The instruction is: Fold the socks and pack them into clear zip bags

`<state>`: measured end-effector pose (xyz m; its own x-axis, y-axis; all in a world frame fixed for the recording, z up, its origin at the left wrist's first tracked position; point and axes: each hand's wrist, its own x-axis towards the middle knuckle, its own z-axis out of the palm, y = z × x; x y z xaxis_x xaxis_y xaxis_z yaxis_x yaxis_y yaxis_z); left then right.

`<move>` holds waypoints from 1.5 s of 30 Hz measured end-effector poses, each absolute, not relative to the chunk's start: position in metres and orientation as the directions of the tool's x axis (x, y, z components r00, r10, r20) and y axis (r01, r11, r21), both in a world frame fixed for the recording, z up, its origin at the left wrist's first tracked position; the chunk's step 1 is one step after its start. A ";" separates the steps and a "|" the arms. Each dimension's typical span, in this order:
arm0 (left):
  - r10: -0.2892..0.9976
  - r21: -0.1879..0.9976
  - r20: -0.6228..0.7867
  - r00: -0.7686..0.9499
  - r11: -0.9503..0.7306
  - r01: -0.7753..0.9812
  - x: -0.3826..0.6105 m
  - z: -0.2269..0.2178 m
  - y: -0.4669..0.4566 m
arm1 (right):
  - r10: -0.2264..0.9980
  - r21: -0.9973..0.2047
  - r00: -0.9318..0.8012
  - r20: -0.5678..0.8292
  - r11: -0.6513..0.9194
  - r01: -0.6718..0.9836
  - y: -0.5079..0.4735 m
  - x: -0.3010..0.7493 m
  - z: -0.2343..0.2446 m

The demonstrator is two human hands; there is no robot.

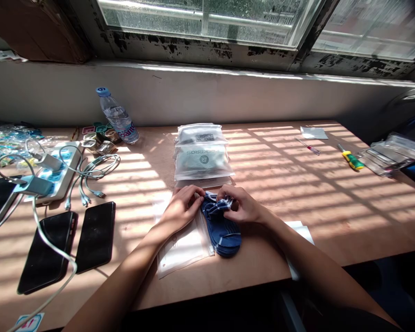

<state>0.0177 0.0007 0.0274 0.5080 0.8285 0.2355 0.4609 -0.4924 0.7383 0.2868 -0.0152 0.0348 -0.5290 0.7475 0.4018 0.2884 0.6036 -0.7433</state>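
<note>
The blue ankle socks (221,233) lie near the front edge of the wooden table (332,226), a little left of the middle. They are soft and light, and they will bend and squash easily. The thick, bunched part at the top looks like a good place to take hold. They rest partly on a clear plastic bag (183,246), which lies flat and looks thin and slippery.

The right hand (244,206) is on top of the socks. Its fingers (226,195) are bent and pinch the bunched part. The left hand (181,208) is just beside the socks, with its fingers (197,196) curved down. Their tips reach the edge of the socks, but I cannot tell if they have hold of anything.

Behind the hands is a stack of sealed plastic packs (202,152). A water bottle (117,115) stands near the back edge. Toward the left edge are a white power strip (60,170), white cables (93,168), and two black phones (96,236). Near the back right corner lie a yellow-handled screwdriver (351,159) and a small red-handled screwdriver (307,146).
</note>
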 end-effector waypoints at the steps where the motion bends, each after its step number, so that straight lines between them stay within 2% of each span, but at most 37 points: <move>1: 0.836 0.749 0.228 0.498 -0.478 0.459 0.018 0.028 0.000 | 0.752 -0.757 -0.532 0.390 0.591 0.280 -0.016 0.287 0.035; 7: 0.863 0.809 0.197 0.465 -0.411 0.420 0.024 0.033 -0.006 | 0.750 -0.659 -0.503 0.429 0.641 0.394 -0.015 0.281 0.034; 10: 0.858 0.817 0.205 0.470 -0.415 0.401 0.025 0.034 -0.007 | 0.757 -0.660 -0.494 0.428 0.635 0.401 -0.014 0.282 0.034; 16: 0.849 0.752 0.239 0.471 -0.469 0.464 0.021 0.034 -0.006 | 0.715 -0.637 -0.553 0.427 0.672 0.377 -0.013 0.286 0.040; 18: 0.835 0.695 0.250 0.490 -0.507 0.510 0.020 0.033 -0.003 | 0.697 -0.679 -0.571 0.435 0.670 0.300 -0.013 0.287 0.042; 21: 0.807 0.628 0.246 0.537 -0.555 0.546 0.019 0.030 0.000 | 0.716 -0.791 -0.575 0.396 0.584 0.182 -0.013 0.287 0.041; 25: 0.785 0.572 0.257 0.564 -0.594 0.565 0.021 0.028 0.000 | 0.744 -0.844 -0.566 0.355 0.515 0.149 -0.015 0.285 0.040; 30: 0.758 0.572 0.245 0.605 -0.616 0.541 0.023 0.034 -0.004 | 0.741 -0.764 -0.600 0.303 0.565 0.312 -0.019 0.285 0.047; 33: 0.755 0.579 0.258 0.603 -0.621 0.529 0.022 0.037 -0.006 | 0.731 -0.720 -0.606 0.313 0.599 0.351 -0.019 0.286 0.050; 41: 0.805 0.725 0.255 0.535 -0.525 0.445 0.020 0.039 -0.007 | 0.727 -0.645 -0.574 0.377 0.651 0.400 -0.018 0.282 0.039; 45: 0.788 0.645 0.275 0.551 -0.576 0.502 0.019 0.035 -0.003 | 0.672 -0.608 -0.611 0.419 0.707 0.360 -0.018 0.280 0.037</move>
<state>0.0192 -0.0032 0.0347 0.5506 0.7882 0.2748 0.5019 -0.5757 0.6455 0.2801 -0.0178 0.0369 -0.6108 0.6717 0.4193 0.3601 0.7073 -0.6083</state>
